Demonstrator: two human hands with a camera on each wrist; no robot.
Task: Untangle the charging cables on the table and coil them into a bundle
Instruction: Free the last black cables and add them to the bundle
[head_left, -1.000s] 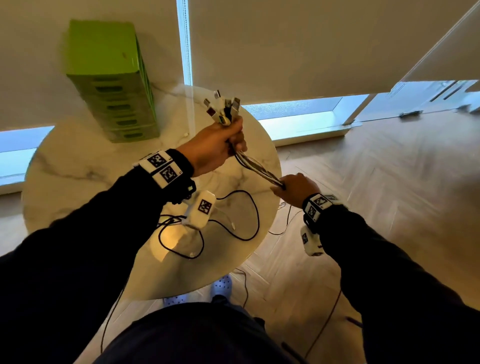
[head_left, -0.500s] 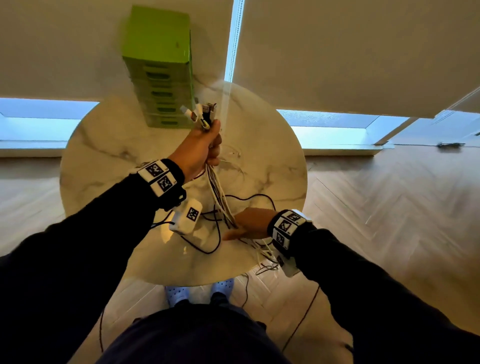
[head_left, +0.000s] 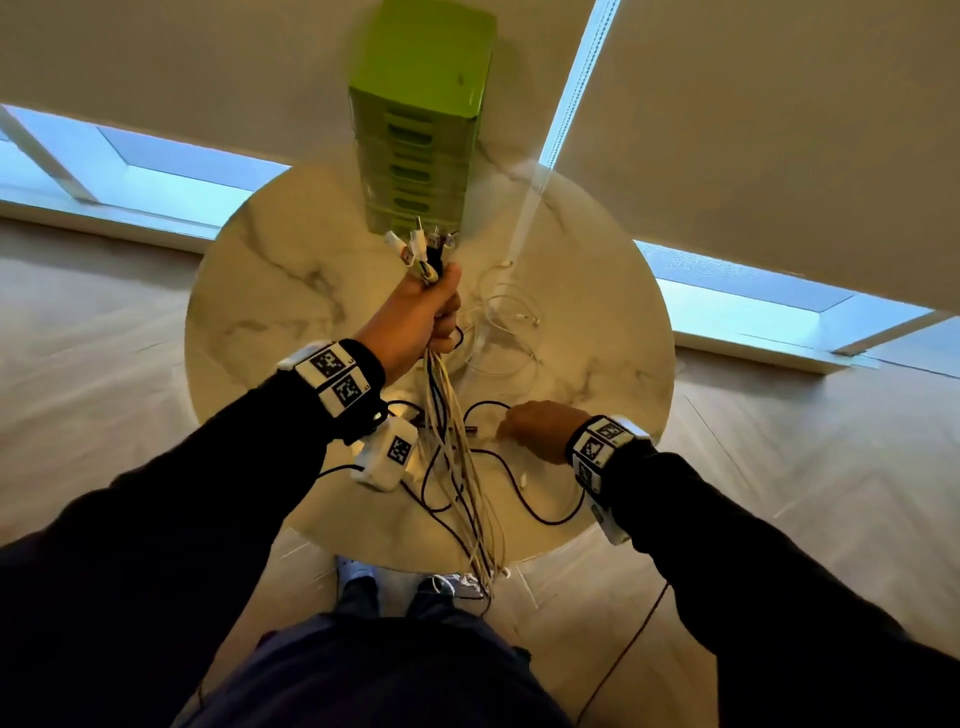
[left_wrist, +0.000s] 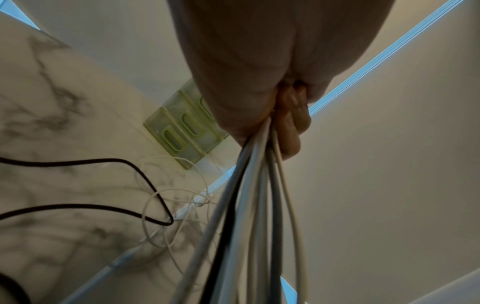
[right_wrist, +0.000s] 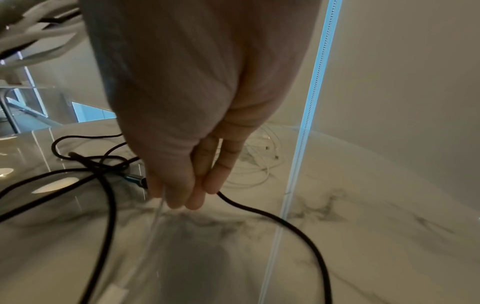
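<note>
My left hand (head_left: 422, 318) is raised over the round marble table (head_left: 270, 291) and grips a bundle of charging cables (head_left: 457, 467), white and dark. Their plugs (head_left: 422, 248) stick up above the fist, and the strands hang down past the table's front edge. In the left wrist view the curled fingers (left_wrist: 291, 123) close round the bundle (left_wrist: 249, 216). To the right of the bundle, my right hand (head_left: 535, 426) reaches down to the tabletop. Its fingertips (right_wrist: 197, 197) pinch a thin white cable (right_wrist: 155, 222) beside a black cable (right_wrist: 285, 222).
A green stack of drawers (head_left: 421, 119) stands at the table's far edge. Loose white cables (head_left: 506, 322) lie coiled behind my left hand. A black cable (head_left: 540, 514) loops across the near side of the table. Wooden floor and my feet show below the front edge.
My right hand let go of the bundle it was sliding along and dropped to the tabletop. The bundle now hangs straight down from my left hand. My head has turned so the table is centred.
</note>
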